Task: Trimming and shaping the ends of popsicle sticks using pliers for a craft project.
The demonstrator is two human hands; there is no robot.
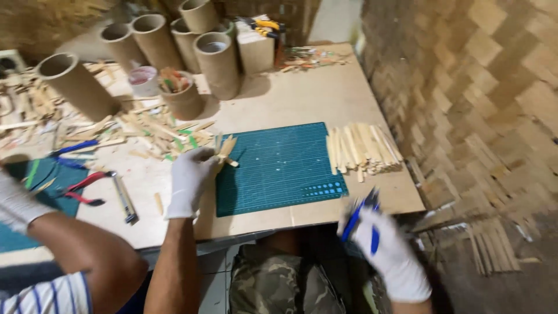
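My left hand (pixel 190 177), in a white glove, grips a small bunch of thin wooden sticks (pixel 225 148) at the left edge of a green cutting mat (pixel 279 168). My right hand (pixel 389 256), also gloved, is off the table's front edge and closed around a blue-handled tool (pixel 361 214), blurred by motion. A stack of flat wooden sticks (pixel 363 149) lies to the right of the mat.
Several cardboard tubes (pixel 218 64) stand at the back. Loose wood scraps (pixel 157 131) litter the left side. Red-handled pliers (pixel 84 189) and a utility knife (pixel 125 200) lie at left. Another person's gloved hand and arm (pixel 70 238) are at lower left. A woven bamboo wall (pixel 476 99) stands at right.
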